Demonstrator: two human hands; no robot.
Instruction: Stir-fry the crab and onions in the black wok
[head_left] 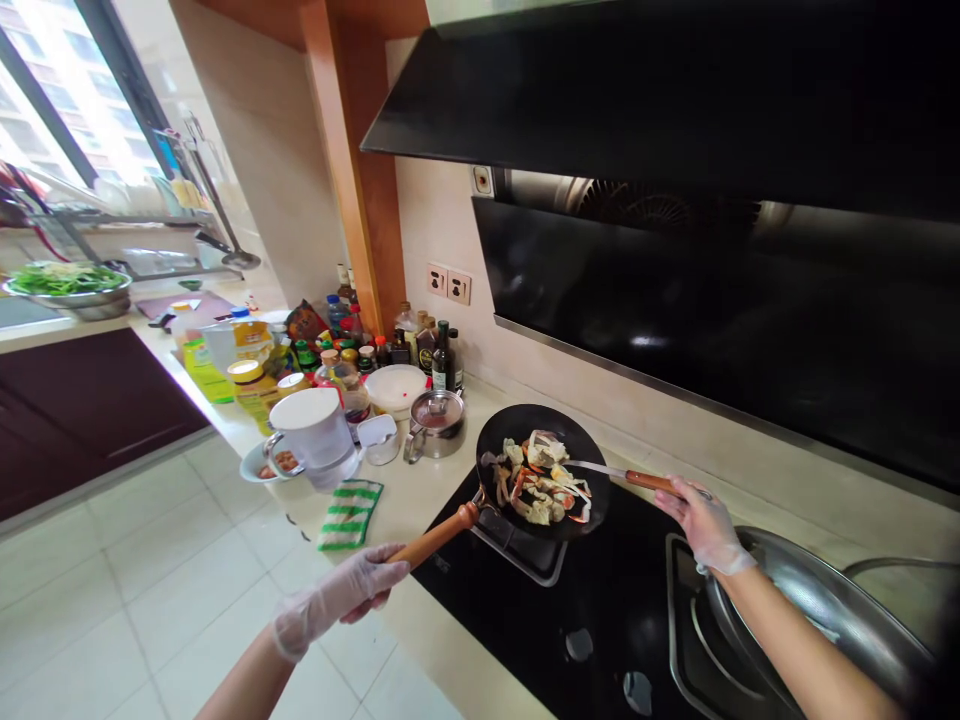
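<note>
- Black metal makes up the round pan (585, 432), which sits over the cooktop (525, 622); whether it rests on the burner or is held just above cannot be told.
- The left hand (360, 582), in a clear glove, has its fingers closed around the end of the pan's wooden handle.
- The right hand (699, 520), also gloved, reaches in from the right of the pan, its fingers wrapped on the spatula (637, 478), whose metal end is among the crab pieces (544, 492).
- The pan is probably stiff and rather heavy at the bowl, so the far end of the wood gives leverage and likely stays cooler; thin gloves may slip on it.
- The crab pieces look light, hard-shelled and brittle at the legs, better pushed from beneath.
- Counted: one pan, one spatula, two gloves; the crab pieces overlap too much to count.
- Left of the pan on the desk (409, 480): one lidded pot (436, 428), one pitcher (311, 425), one striped cloth (351, 515).
- Right of the pan: one large wok (832, 590).
</note>
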